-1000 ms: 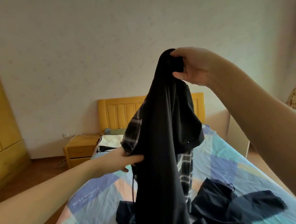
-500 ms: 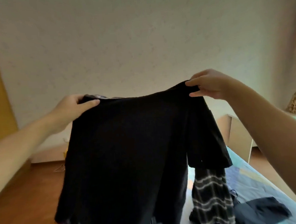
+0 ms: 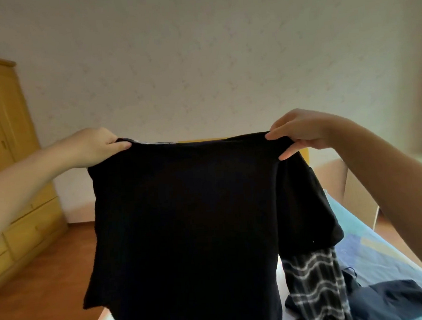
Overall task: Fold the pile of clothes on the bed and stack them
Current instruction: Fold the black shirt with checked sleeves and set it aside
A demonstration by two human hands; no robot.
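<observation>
A black t-shirt point(image 3: 184, 223) hangs spread out in front of me, held up by its top edge above the bed point(image 3: 373, 253). My left hand point(image 3: 95, 147) pinches its left shoulder and my right hand point(image 3: 299, 132) pinches the right shoulder. A black-and-white plaid garment point(image 3: 314, 284) dangles behind the shirt at the lower right, with a sliver of it showing along the top edge. A dark navy garment point(image 3: 391, 299) lies crumpled on the bed at the lower right. The shirt hides most of the bed.
A yellow wooden wardrobe with drawers point(image 3: 11, 177) stands at the left on a brown wooden floor point(image 3: 47, 281). The yellow headboard point(image 3: 304, 154) peeks out behind the shirt. A pale box-like piece of furniture point(image 3: 355, 193) stands right of the bed.
One second ago the shirt hung bunched from my right hand. My left hand moved up to the other shoulder and both hands spread the shirt wide; it now hangs flatter and lower.
</observation>
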